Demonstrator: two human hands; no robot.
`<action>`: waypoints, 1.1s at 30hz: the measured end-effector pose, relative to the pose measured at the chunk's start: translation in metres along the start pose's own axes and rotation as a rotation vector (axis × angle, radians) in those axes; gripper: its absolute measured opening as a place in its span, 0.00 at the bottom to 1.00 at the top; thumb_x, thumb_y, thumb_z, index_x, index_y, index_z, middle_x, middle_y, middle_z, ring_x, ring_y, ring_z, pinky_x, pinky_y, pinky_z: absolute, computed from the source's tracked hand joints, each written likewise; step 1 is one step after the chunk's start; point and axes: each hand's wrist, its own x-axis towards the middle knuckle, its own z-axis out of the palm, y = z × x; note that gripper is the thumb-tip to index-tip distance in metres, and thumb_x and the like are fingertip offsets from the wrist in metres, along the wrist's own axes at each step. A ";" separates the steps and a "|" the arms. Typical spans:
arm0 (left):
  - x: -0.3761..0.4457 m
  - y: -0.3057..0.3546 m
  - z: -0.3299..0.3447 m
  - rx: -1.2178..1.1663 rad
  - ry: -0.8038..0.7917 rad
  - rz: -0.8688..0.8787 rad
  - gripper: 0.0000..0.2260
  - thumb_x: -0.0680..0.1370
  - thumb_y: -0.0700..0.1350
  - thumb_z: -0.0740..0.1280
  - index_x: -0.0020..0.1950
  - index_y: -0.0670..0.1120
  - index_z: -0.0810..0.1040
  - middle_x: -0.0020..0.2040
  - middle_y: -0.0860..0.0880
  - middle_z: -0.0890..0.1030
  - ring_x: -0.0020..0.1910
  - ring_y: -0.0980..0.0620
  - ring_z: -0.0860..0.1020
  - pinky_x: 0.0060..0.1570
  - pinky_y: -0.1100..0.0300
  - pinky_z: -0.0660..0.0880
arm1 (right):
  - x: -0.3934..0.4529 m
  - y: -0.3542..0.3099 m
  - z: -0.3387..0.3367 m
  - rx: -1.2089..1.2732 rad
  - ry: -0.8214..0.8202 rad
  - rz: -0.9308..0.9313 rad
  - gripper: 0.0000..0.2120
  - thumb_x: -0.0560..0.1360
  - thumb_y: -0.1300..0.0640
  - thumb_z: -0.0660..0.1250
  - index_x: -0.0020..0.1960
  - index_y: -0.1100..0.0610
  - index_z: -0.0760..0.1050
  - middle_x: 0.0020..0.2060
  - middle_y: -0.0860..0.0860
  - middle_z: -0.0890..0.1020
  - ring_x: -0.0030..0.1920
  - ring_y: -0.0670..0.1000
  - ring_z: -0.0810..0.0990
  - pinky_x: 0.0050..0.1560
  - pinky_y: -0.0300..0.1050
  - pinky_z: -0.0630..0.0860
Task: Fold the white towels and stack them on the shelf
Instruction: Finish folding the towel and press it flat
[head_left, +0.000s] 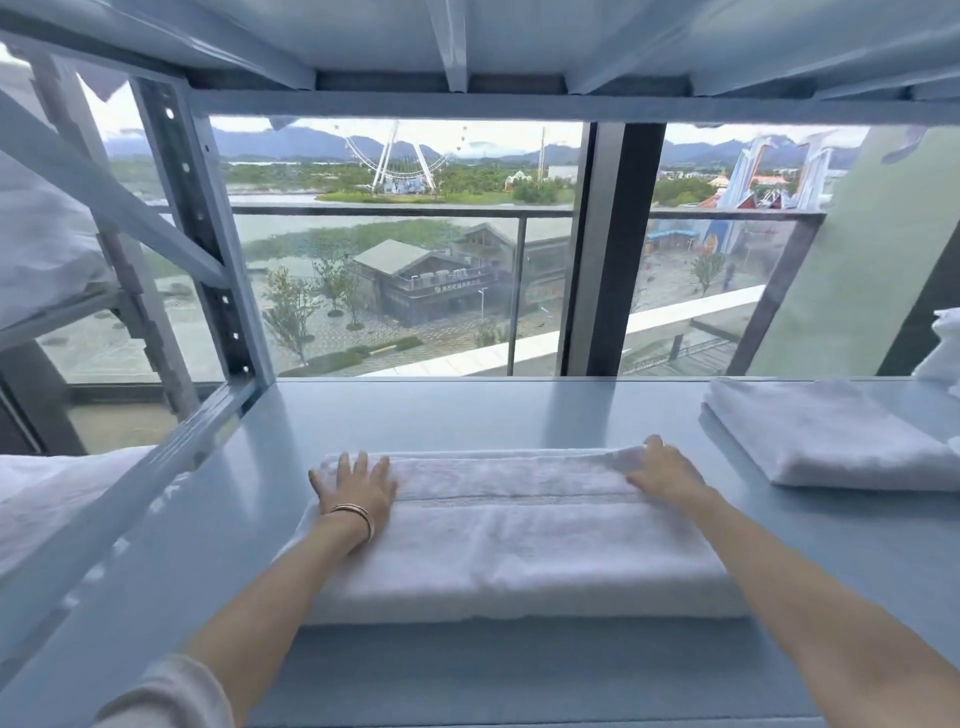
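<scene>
Flat beneath both hands' fingers, folded towel

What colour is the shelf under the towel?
Light blue-grey shelf, seen in the head view, under the white towel.

Pretty much everything here is pale; the shelf is a light grey-blue all over, frame and boards alike, and its upright post has a row of small dark holes running down it; the folded towel under the hands is plain white with a slightly darker woven band across it; the second folded towel off to the right is the same white; the bracelet on the left wrist looks rose-gold, thin stacked rings; a cream-white sleeve shows at the bottom left; outside the window it's green trees, grey water and blue-grey hills.
</scene>
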 end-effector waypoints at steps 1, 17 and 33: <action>-0.001 -0.002 0.003 -0.017 0.026 0.011 0.21 0.82 0.55 0.44 0.76 0.56 0.52 0.77 0.52 0.52 0.76 0.50 0.49 0.69 0.39 0.47 | 0.000 -0.002 0.001 -0.064 0.029 0.001 0.22 0.73 0.54 0.65 0.63 0.58 0.62 0.58 0.58 0.71 0.60 0.60 0.71 0.55 0.51 0.71; -0.041 0.025 0.011 -0.091 -0.061 0.284 0.26 0.79 0.64 0.43 0.75 0.62 0.40 0.77 0.55 0.39 0.76 0.46 0.38 0.69 0.36 0.37 | -0.053 -0.042 0.048 -0.321 -0.153 -0.409 0.23 0.77 0.34 0.42 0.72 0.31 0.44 0.76 0.42 0.42 0.75 0.53 0.38 0.68 0.72 0.38; -0.127 0.041 0.017 -0.086 -0.103 0.274 0.33 0.71 0.73 0.38 0.74 0.65 0.39 0.74 0.58 0.33 0.73 0.42 0.32 0.65 0.32 0.34 | -0.099 0.041 0.035 -0.387 -0.023 -0.275 0.35 0.69 0.37 0.26 0.75 0.39 0.44 0.76 0.46 0.46 0.76 0.49 0.44 0.74 0.55 0.41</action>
